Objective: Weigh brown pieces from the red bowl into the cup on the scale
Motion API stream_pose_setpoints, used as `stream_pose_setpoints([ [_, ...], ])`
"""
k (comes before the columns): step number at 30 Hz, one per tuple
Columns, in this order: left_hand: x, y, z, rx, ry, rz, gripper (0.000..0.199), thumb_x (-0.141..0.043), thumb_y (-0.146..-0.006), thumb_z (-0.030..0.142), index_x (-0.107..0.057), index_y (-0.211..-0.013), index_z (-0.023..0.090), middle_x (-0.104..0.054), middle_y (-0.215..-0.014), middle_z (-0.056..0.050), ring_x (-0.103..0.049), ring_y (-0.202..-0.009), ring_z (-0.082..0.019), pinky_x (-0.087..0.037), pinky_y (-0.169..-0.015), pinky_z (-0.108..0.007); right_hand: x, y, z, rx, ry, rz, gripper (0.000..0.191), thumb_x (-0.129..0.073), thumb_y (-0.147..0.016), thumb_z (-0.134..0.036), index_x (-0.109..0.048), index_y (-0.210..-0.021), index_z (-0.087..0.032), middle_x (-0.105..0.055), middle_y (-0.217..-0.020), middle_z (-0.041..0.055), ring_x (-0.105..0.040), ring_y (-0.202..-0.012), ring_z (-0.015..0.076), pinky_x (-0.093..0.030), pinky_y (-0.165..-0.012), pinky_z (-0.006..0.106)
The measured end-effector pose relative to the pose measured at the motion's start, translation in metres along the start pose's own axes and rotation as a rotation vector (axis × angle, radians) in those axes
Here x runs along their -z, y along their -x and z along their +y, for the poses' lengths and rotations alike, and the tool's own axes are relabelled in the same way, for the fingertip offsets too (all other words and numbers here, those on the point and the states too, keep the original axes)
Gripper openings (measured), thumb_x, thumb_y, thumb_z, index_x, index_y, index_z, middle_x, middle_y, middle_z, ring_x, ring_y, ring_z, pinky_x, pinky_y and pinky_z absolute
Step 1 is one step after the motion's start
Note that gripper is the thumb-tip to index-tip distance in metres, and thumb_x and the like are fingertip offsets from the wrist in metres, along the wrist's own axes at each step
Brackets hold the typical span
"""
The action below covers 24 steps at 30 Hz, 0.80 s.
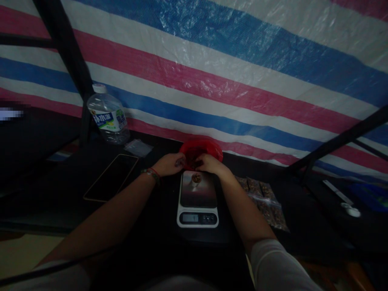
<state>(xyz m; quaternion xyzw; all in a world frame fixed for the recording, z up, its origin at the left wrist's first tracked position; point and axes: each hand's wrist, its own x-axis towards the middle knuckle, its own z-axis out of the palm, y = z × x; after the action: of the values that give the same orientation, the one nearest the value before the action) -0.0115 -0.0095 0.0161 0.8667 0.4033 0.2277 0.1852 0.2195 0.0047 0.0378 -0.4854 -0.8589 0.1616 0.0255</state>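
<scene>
A red plastic bag (pixel 209 146) stands with its mouth open behind a white kitchen scale (pixel 198 198). At the bag's left rim, my left hand (pixel 170 163) has its fingers closed on the plastic. My right hand (pixel 209 165) reaches over the bag's mouth from the right, fingers curled down; whatever they pinch is dark and hard to make out. On the scale's metal plate sits a small white cup (pixel 195 184) with brown pieces in it. The digits on the scale's display are too dim to read.
Clear zip bags of brown pieces (pixel 266 202) lie right of my right forearm. To the left are a phone (pixel 112 178), a small clear plastic bag (pixel 138 148) and a large clear bottle (pixel 107 117). A striped tarp (pixel 188 85) hangs behind the black table.
</scene>
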Motion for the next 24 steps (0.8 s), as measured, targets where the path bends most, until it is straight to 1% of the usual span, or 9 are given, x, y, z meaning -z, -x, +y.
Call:
stream_pose_setpoints([
  [4,0.000,0.000,0.000,-0.001,-0.008,0.008,0.013,-0.050,-0.080,0.024,-0.059,-0.089,0.021,-0.067,-0.084,-0.002,-0.064,-0.076,-0.017,-0.042,-0.065,-0.025,-0.004,-0.003,-0.001,0.019,0.018,-0.072,0.022,-0.069,-0.073,-0.016,-0.075,-0.095,-0.016,-0.073,-0.091,0.0054,-0.064,-0.080,0.0159,-0.040,-0.066,0.021],
  [9,0.000,0.000,0.000,-0.010,0.007,0.009,0.013,-0.050,-0.080,0.024,-0.059,-0.089,0.021,-0.068,-0.085,-0.002,-0.064,-0.077,-0.017,-0.043,-0.066,-0.025,-0.008,-0.006,-0.007,0.069,0.039,-0.066,0.020,-0.062,-0.077,-0.012,-0.075,-0.092,-0.015,-0.073,-0.090,0.0067,-0.064,-0.078,0.0155,-0.040,-0.066,0.022],
  [15,0.002,0.001,0.003,0.009,0.005,-0.004,0.015,-0.051,-0.079,0.024,-0.060,-0.091,0.021,-0.068,-0.085,-0.002,-0.065,-0.077,-0.017,-0.044,-0.066,-0.025,-0.012,-0.010,-0.010,0.087,0.057,-0.016,0.020,-0.065,-0.077,-0.016,-0.076,-0.095,-0.016,-0.073,-0.095,0.0075,-0.064,-0.083,0.0169,-0.041,-0.071,0.022],
  [20,0.002,0.000,0.002,0.014,0.012,-0.007,0.014,-0.050,-0.080,0.023,-0.060,-0.089,0.021,-0.069,-0.085,-0.002,-0.065,-0.076,-0.017,-0.043,-0.065,-0.025,-0.014,-0.012,-0.010,0.082,0.062,-0.026,0.021,-0.061,-0.079,-0.013,-0.076,-0.093,-0.015,-0.074,-0.091,0.0074,-0.065,-0.077,0.0159,-0.041,-0.069,0.022],
  [24,0.001,0.000,0.000,0.009,0.030,-0.009,0.014,-0.051,-0.078,0.022,-0.060,-0.090,0.021,-0.068,-0.085,-0.002,-0.065,-0.077,-0.017,-0.044,-0.065,-0.025,-0.012,-0.010,-0.013,0.093,0.075,-0.012,0.021,-0.059,-0.079,-0.012,-0.076,-0.091,-0.014,-0.074,-0.091,0.0087,-0.065,-0.078,0.0166,-0.042,-0.069,0.023],
])
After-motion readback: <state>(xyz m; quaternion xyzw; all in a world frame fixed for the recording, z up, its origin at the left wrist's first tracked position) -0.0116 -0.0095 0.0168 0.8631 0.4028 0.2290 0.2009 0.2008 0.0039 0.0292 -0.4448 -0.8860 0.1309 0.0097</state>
